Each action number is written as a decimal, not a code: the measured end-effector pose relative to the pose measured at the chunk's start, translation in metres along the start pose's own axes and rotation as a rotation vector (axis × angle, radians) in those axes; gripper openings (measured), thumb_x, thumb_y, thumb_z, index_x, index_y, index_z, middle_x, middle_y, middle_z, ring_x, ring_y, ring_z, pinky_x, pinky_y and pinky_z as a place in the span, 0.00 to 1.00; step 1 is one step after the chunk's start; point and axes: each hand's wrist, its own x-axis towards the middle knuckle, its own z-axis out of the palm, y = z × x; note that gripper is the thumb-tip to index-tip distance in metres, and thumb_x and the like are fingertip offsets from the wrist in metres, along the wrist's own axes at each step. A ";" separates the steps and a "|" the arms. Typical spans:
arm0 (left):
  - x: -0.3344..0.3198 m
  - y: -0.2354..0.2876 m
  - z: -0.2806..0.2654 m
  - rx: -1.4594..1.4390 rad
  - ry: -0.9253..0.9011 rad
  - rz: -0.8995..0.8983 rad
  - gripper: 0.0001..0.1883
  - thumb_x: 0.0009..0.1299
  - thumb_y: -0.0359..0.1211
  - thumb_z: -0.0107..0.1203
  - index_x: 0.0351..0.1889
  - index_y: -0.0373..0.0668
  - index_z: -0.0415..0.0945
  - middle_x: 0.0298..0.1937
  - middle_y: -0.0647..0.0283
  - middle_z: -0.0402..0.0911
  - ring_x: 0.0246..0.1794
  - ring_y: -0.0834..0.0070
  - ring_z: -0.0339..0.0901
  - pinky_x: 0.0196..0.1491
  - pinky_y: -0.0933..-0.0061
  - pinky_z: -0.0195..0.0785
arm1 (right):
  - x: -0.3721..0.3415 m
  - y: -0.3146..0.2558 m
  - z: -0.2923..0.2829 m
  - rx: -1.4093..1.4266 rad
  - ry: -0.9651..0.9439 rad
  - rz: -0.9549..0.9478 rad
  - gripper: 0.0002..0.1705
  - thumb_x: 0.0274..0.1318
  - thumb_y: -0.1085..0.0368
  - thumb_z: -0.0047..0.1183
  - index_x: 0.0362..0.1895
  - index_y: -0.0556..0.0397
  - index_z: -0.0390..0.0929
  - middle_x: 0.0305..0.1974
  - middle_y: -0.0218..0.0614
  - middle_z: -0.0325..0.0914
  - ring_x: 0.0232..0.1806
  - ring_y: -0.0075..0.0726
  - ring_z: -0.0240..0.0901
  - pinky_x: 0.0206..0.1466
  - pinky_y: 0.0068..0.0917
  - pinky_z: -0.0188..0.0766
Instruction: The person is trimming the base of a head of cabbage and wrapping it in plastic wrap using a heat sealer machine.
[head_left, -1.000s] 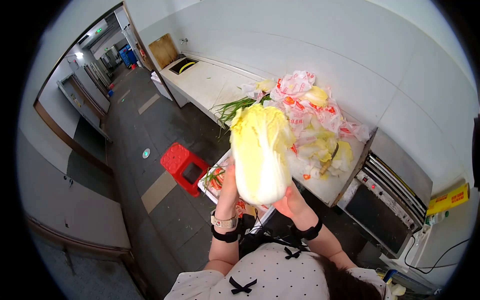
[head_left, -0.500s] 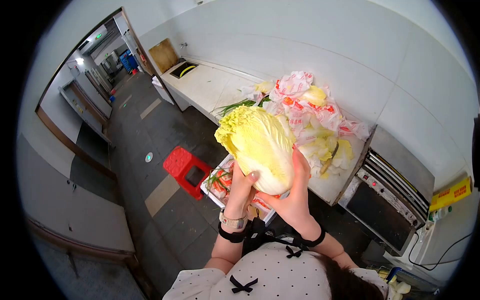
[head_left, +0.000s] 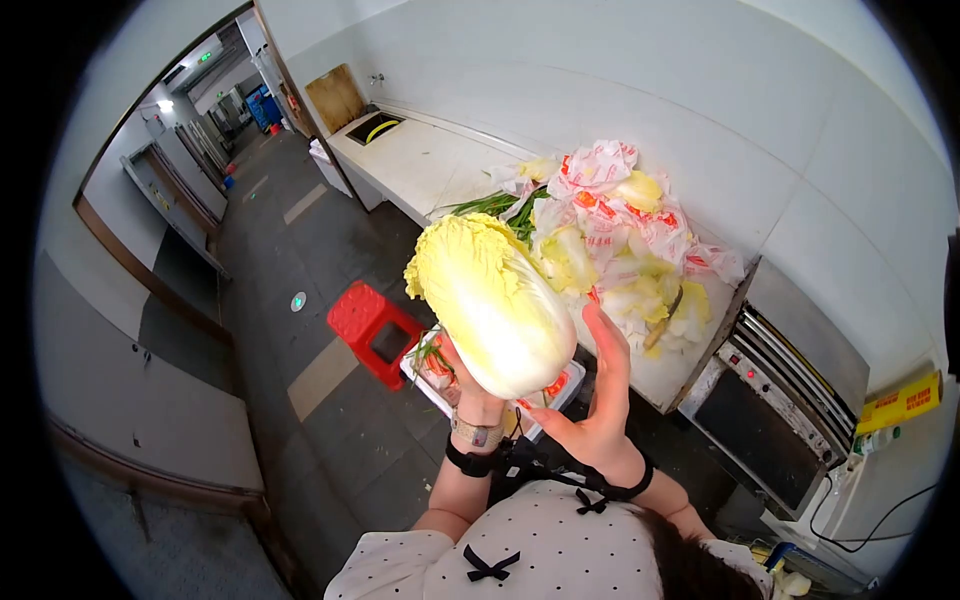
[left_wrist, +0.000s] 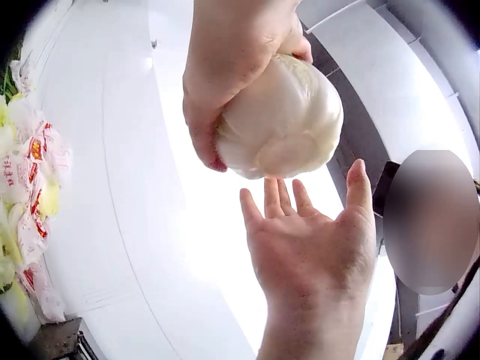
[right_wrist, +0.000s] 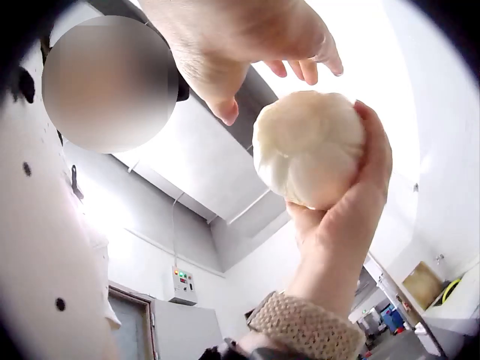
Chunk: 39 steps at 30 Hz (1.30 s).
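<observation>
A napa cabbage, pale yellow with a thick white base, is held up in front of the chest, its leafy end pointing away. My left hand grips it from the left and below; most of the fingers are hidden behind it in the head view. In the right wrist view the left hand curls round the cabbage's base. Beside the base, my right hand is spread with fingers straight and nothing in it. The left wrist view shows the right hand palm up, fingertips close to the base.
On the counter lie loose cabbage leaves, crumpled printed plastic bags and green stalks. A white crate stands below the hands, with a red stool to its left. A metal appliance stands at the right.
The cabbage has tilted and turned, then moved a little left. Both hands held it before; the right hand has let go and opened beside it.
</observation>
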 end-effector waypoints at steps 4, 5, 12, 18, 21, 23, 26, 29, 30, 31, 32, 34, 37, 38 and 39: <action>-0.007 0.002 0.018 0.228 -0.085 -0.039 0.51 0.53 0.58 0.60 0.67 0.40 0.49 0.65 0.55 0.59 0.63 0.60 0.61 0.63 0.59 0.59 | 0.035 -0.026 0.002 -0.387 -0.116 0.034 0.53 0.34 0.57 0.67 0.64 0.61 0.52 0.63 0.53 0.53 0.66 0.54 0.50 0.67 0.51 0.44; -0.009 0.002 0.026 0.308 -0.111 -0.058 0.53 0.52 0.60 0.60 0.67 0.41 0.48 0.66 0.57 0.59 0.64 0.59 0.60 0.64 0.58 0.57 | 0.041 -0.028 0.005 -0.484 -0.158 0.054 0.54 0.32 0.56 0.68 0.64 0.61 0.52 0.63 0.52 0.53 0.66 0.54 0.49 0.68 0.51 0.43; -0.006 -0.009 -0.011 0.337 -0.015 -0.008 0.55 0.46 0.56 0.66 0.66 0.39 0.49 0.64 0.56 0.61 0.62 0.61 0.63 0.62 0.60 0.61 | 0.041 -0.014 0.017 -0.562 -0.076 -0.060 0.36 0.42 0.57 0.61 0.57 0.55 0.66 0.56 0.46 0.64 0.57 0.49 0.62 0.64 0.53 0.51; -0.004 -0.008 -0.008 0.316 -0.018 -0.017 0.57 0.42 0.51 0.71 0.66 0.38 0.49 0.62 0.55 0.63 0.60 0.63 0.65 0.61 0.62 0.62 | 0.039 -0.006 0.014 -0.376 0.029 -0.114 0.28 0.41 0.71 0.61 0.51 0.57 0.70 0.52 0.45 0.69 0.51 0.46 0.68 0.57 0.40 0.62; -0.005 -0.012 -0.017 0.313 -0.094 0.036 0.51 0.50 0.54 0.65 0.66 0.40 0.50 0.62 0.55 0.63 0.60 0.63 0.65 0.61 0.62 0.63 | 0.040 -0.013 0.014 0.023 0.075 0.127 0.28 0.39 0.75 0.62 0.50 0.57 0.71 0.50 0.44 0.71 0.49 0.42 0.70 0.53 0.33 0.65; -0.009 -0.012 -0.020 0.338 -0.120 0.016 0.49 0.52 0.55 0.61 0.66 0.40 0.51 0.62 0.55 0.63 0.61 0.62 0.65 0.61 0.60 0.62 | 0.041 -0.020 0.016 0.462 0.113 0.400 0.29 0.38 0.74 0.63 0.50 0.56 0.71 0.49 0.43 0.72 0.48 0.39 0.70 0.51 0.29 0.65; -0.023 -0.002 -0.019 0.415 -0.154 -0.072 0.45 0.56 0.57 0.55 0.66 0.41 0.51 0.63 0.55 0.64 0.61 0.61 0.65 0.61 0.58 0.62 | 0.038 -0.022 -0.001 0.143 -0.192 0.293 0.32 0.34 0.69 0.67 0.50 0.54 0.72 0.44 0.41 0.74 0.43 0.40 0.70 0.48 0.30 0.65; -0.023 0.001 -0.020 0.389 -0.113 -0.093 0.43 0.60 0.59 0.49 0.66 0.42 0.52 0.63 0.55 0.64 0.61 0.60 0.64 0.61 0.56 0.61 | 0.036 -0.027 -0.016 -0.266 -0.474 -0.055 0.33 0.33 0.58 0.67 0.48 0.51 0.72 0.35 0.32 0.73 0.39 0.39 0.70 0.51 0.34 0.63; -0.017 -0.001 -0.020 0.322 -0.059 -0.071 0.42 0.61 0.60 0.47 0.66 0.42 0.52 0.63 0.55 0.64 0.62 0.60 0.64 0.61 0.56 0.61 | 0.033 -0.031 -0.019 -0.327 -0.544 -0.077 0.32 0.33 0.56 0.67 0.48 0.50 0.73 0.34 0.31 0.73 0.38 0.38 0.70 0.52 0.34 0.62; -0.010 -0.001 -0.018 0.267 0.004 -0.052 0.41 0.62 0.60 0.45 0.66 0.43 0.52 0.63 0.55 0.64 0.62 0.60 0.64 0.62 0.55 0.61 | 0.029 -0.029 -0.019 -0.336 -0.546 -0.154 0.26 0.35 0.59 0.64 0.44 0.49 0.75 0.31 0.29 0.72 0.35 0.35 0.70 0.53 0.33 0.61; -0.004 0.000 -0.013 0.216 0.052 -0.023 0.41 0.63 0.61 0.43 0.66 0.43 0.53 0.63 0.55 0.64 0.62 0.59 0.64 0.62 0.54 0.61 | 0.024 -0.025 -0.020 -0.334 -0.518 -0.187 0.24 0.35 0.61 0.63 0.43 0.49 0.76 0.30 0.29 0.72 0.35 0.35 0.70 0.53 0.33 0.61; 0.003 0.003 0.000 0.008 0.164 -0.013 0.40 0.62 0.61 0.45 0.66 0.47 0.55 0.62 0.55 0.64 0.62 0.57 0.63 0.61 0.47 0.57 | 0.009 -0.013 -0.023 -0.325 -0.463 -0.246 0.19 0.37 0.64 0.61 0.39 0.49 0.77 0.28 0.29 0.72 0.34 0.34 0.70 0.53 0.33 0.62; 0.006 0.004 -0.017 -0.378 0.004 -0.152 0.39 0.62 0.58 0.48 0.67 0.51 0.53 0.62 0.56 0.63 0.61 0.57 0.61 0.57 0.39 0.56 | -0.010 0.008 -0.033 0.028 -0.318 -0.089 0.10 0.39 0.69 0.60 0.29 0.52 0.74 0.29 0.32 0.73 0.29 0.35 0.70 0.43 0.31 0.69; 0.006 0.006 -0.021 -0.556 -0.061 -0.229 0.38 0.62 0.58 0.48 0.67 0.51 0.53 0.62 0.56 0.62 0.62 0.57 0.60 0.57 0.39 0.56 | -0.031 0.020 -0.032 0.181 -0.235 0.064 0.09 0.40 0.69 0.60 0.28 0.53 0.73 0.29 0.34 0.73 0.27 0.36 0.70 0.39 0.29 0.70; 0.008 0.008 -0.019 -0.734 -0.127 -0.306 0.38 0.62 0.58 0.48 0.67 0.52 0.53 0.62 0.56 0.61 0.63 0.56 0.59 0.58 0.39 0.56 | -0.054 0.032 -0.031 0.186 -0.126 0.318 0.07 0.42 0.70 0.59 0.28 0.53 0.73 0.28 0.36 0.73 0.26 0.35 0.70 0.35 0.26 0.69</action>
